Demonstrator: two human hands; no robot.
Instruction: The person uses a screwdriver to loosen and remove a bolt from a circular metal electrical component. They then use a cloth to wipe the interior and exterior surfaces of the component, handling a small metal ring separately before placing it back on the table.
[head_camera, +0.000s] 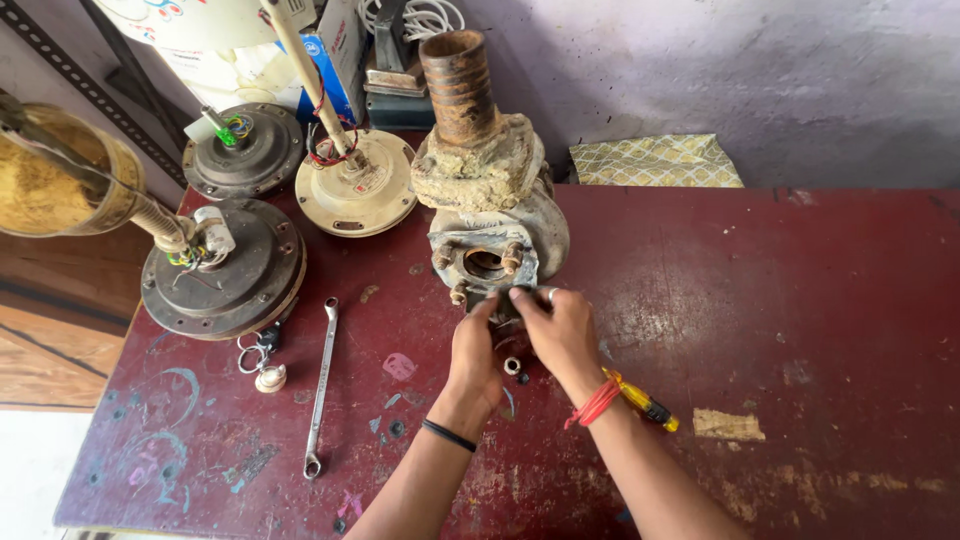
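Dark red bench (760, 300), paint scuffed and chipped. Nearest the person, both forearms reach in from the near edge; a black band on the left wrist, red thread on the right. Left hand (473, 350) and right hand (560, 328) sit close together, fingertips pinched on a small dark part at the near face of the corroded pump housing (495, 215); what exactly they pinch is hidden by the fingers. Just under the hands, a small nut (512, 366) lies loose on the bench. A yellow-handled screwdriver (642, 402) lies partly under the right wrist. To the left, a long combination wrench (321, 388) lies near to far, with a key ring (256, 356) just beside it. The pump housing stands mid-bench, rusty ribbed pipe stub upright on top, round opening facing the person. Farther left, three ceiling fan motors: a dark one (225, 270) nearest, a cream one (355, 185) and another dark one (243, 150) behind. Against the far wall, a yellow patterned cloth (655, 160).
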